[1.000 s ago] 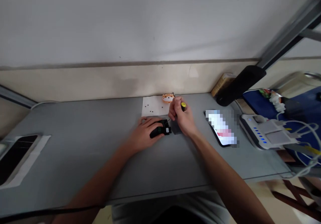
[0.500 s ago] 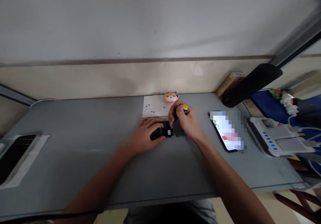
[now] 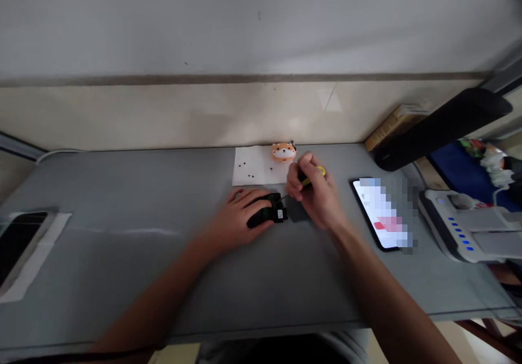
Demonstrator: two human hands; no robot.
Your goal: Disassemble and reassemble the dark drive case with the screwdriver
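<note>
My left hand [image 3: 240, 220] lies over a small black device [image 3: 279, 215], its fingers wrapped round the left end and pinning it to the desk. The device looks like an opened computer mouse; a bit of green circuit board and a small white label show. In my right hand [image 3: 316, 190] is a screwdriver [image 3: 321, 171] with a yellow and black handle, gripped in closed fingers. Its thin shaft slants down left, and the tip reaches the device's upper part, though the exact contact is too small to see. A dark flat patch [image 3: 298, 213] lies under my right hand.
Several tiny dark screws lie on white paper [image 3: 256, 157] behind my hands, beside an orange animal-face case [image 3: 284, 151]. A lit phone [image 3: 377, 212], a power strip [image 3: 460, 225] and a black cylinder [image 3: 440, 127] are at right. Another phone [image 3: 20, 244] lies at far left.
My view has shifted slightly. The right hand has turned, and the screwdriver now leans more to the right, its shaft showing. My left hand keeps its hold on the device.
</note>
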